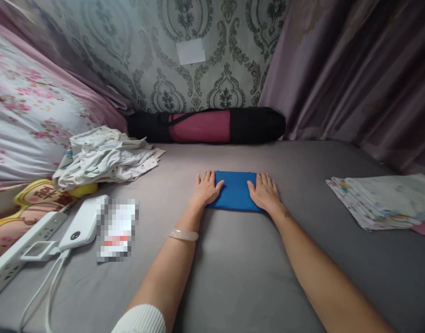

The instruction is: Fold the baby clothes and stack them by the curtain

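Note:
A flat, blue rectangular piece, perhaps folded cloth [235,192], lies on the grey bed sheet [226,268] in front of me. My left hand [208,187] rests along its left edge, fingers stretched forward and the thumb over the blue surface. On the opposite edge lies my right hand [264,190], palm down, its thumb also on the blue piece and its fingers extended. Both hands touch it without gripping. The undersides of the palms are hidden.
Crumpled light clothes [108,157] lie at the left, near a white power bank [84,222], a power strip [28,249] and a blurred packet [118,229]. Folded printed cloths [386,199] lie at the right. A black and pink long bag [202,127] lies along the wall.

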Demonstrator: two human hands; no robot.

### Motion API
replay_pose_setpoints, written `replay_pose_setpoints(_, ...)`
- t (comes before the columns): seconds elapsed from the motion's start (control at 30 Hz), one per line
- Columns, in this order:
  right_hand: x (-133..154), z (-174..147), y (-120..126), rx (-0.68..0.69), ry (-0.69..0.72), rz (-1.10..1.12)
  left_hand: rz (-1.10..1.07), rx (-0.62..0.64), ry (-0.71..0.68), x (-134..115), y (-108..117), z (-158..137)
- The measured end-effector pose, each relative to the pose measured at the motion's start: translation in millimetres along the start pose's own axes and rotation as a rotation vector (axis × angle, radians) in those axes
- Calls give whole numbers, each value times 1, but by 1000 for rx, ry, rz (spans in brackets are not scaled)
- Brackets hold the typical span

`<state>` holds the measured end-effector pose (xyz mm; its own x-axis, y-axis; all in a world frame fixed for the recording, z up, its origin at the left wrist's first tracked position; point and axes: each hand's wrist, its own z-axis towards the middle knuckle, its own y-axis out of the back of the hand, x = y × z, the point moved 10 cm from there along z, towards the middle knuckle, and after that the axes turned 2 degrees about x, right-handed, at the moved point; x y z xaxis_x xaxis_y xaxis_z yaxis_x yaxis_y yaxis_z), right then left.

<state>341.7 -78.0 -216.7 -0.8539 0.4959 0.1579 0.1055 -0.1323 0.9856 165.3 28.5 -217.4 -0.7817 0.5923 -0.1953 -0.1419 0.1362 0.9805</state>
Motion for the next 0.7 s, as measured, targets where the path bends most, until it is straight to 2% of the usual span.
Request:
replay_pose_setpoints(0.13, 4, -3, 9, 3, 0, -9, 25, -10, 3, -3, 6, -2)
replay_pose_setpoints(0.23, 16, -6, 16, -53, 61, -21, 54, -87, -10, -11, 14, -4)
replay_pose_setpoints(0.3, 22, -7, 14, -53, 82, -27, 63, -113, -30, -18, 14, -4)
replay_pose_setpoints(0.4, 23, -8, 6, -24, 70, -31, 64, -86, -44, -25, 5, -4)
replay_pose_setpoints(0.7, 19, -7, 3, 23, 44, -29, 74, -90, -29, -22, 5, -7)
